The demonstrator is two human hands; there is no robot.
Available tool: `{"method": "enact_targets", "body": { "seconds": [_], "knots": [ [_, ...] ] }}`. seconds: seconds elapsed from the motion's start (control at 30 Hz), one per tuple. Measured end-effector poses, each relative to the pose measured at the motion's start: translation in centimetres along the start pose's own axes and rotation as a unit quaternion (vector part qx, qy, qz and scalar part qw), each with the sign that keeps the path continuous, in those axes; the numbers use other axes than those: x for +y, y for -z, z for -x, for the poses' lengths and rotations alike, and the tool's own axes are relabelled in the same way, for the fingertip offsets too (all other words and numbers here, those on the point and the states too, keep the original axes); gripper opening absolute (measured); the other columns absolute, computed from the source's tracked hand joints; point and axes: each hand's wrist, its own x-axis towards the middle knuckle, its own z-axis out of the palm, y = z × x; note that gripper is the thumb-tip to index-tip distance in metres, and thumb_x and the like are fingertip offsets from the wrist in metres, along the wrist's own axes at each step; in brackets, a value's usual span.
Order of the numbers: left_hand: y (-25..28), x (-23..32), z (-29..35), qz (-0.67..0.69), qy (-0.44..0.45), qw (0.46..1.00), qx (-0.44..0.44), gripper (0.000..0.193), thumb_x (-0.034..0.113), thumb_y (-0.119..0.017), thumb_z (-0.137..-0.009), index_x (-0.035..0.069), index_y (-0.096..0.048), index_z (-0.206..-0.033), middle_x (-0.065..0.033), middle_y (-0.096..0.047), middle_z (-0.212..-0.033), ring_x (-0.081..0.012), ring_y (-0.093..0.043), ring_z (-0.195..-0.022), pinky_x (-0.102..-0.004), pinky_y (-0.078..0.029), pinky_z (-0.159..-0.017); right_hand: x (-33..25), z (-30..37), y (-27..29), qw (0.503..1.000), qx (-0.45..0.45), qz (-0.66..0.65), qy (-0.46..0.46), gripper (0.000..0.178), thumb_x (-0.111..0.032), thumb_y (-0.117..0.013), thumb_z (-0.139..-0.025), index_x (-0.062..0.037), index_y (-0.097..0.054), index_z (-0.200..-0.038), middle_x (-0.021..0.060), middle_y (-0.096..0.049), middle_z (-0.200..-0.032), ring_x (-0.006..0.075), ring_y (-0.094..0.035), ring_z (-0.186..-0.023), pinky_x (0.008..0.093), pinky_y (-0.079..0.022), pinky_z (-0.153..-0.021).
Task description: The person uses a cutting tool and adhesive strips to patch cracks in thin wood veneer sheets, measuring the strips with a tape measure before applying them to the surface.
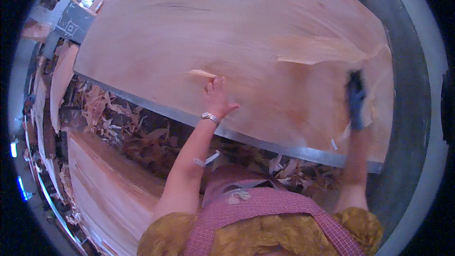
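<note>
A broad sheet of pale reddish wood veneer (189, 33) spreads over the table in front of me. My left hand (219, 97), bare and with a metal wristwatch, reaches over its near part. Its fingers are stretched out and the thumb points aside. Just beyond the fingertips is a light sliver of veneer (203, 73), which they may touch. My right hand (355, 99) wears a dark glove and is over the sheet's right part, smeared by motion; whether it holds anything is hidden. Near it runs a pale, raised-edged piece of veneer (317, 57).
A metal edge (303, 152) borders the table's near side. Torn veneer scraps (151, 140) litter the floor between it and a stack of sheets (109, 185) at lower left. A small white strip (334, 144) lies near my right wrist. Grey floor (412, 114) runs along the right.
</note>
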Motion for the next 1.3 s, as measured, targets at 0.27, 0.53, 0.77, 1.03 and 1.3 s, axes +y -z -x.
{"method": "enact_targets", "body": {
  "seconds": [0.27,0.53,0.77,1.03,1.3],
  "knots": [
    [3.9,0.8,0.6,-0.039,0.05,0.997,-0.053,0.132,0.057,-0.089,-0.051,0.016,-0.019,-0.154,-0.0145,-0.021,-0.16,-0.0382,-0.03,-0.139,-0.0635,-0.036,-0.102,-3.7,28.1,-31.6,0.871,-0.335,-0.233,-0.273,0.032,-0.01,-0.069,-0.085,-0.0035,-0.064,-0.115,0.0059,-0.066,-0.117,0.017,-0.059,-0.108,0.0339,-0.045,-0.098],
    [2.9,0.7,-0.7,-0.024,0.058,0.996,-0.063,0.139,0.055,-0.092,-0.047,0.018,-0.014,-0.155,-0.0178,-0.017,-0.16,-0.0421,-0.028,-0.14,-0.0652,-0.036,-0.101,-4.8,35.0,-36.1,0.844,-0.293,-0.348,-0.286,0.042,-0.017,-0.076,-0.082,-0.0047,-0.061,-0.119,0.0048,-0.065,-0.115,0.0159,-0.058,-0.101,0.0328,-0.047,-0.092],
    [2.4,0.4,-1.3,-0.037,0.051,0.996,-0.069,0.142,0.058,-0.092,-0.042,0.018,-0.015,-0.155,-0.0157,-0.015,-0.16,-0.042,-0.026,-0.14,-0.0634,-0.042,-0.096,-6.2,32.5,-32.9,0.767,-0.472,-0.246,-0.359,0.04,-0.013,-0.075,-0.083,-0.0042,-0.06,-0.119,0.0043,-0.064,-0.112,0.0132,-0.056,-0.099,0.031,-0.047,-0.089],
    [3.8,0.7,-1.4,-0.055,0.053,0.993,-0.095,0.145,0.059,-0.093,-0.039,0.015,-0.016,-0.154,-0.0121,-0.018,-0.158,-0.0392,-0.027,-0.139,-0.0634,-0.046,-0.092,-6.8,33.7,-33.8,0.786,-0.431,-0.253,-0.365,0.044,-0.013,-0.071,-0.088,-0.0037,-0.056,-0.129,-0.0002,-0.064,-0.11,0.0099,-0.056,-0.092,0.0271,-0.048,-0.081],
    [2.9,0.4,-1.5,-0.086,0.046,0.991,-0.092,0.145,0.061,-0.091,-0.042,0.015,-0.012,-0.155,-0.012,-0.017,-0.159,-0.0395,-0.029,-0.138,-0.0641,-0.048,-0.09,-5.5,32.7,-29.4,0.768,-0.456,-0.223,-0.39,0.033,-0.017,-0.066,-0.092,-0.0025,-0.062,-0.122,0.006,-0.066,-0.115,0.0171,-0.061,-0.103,0.0336,-0.05,-0.09]
  ]
}}
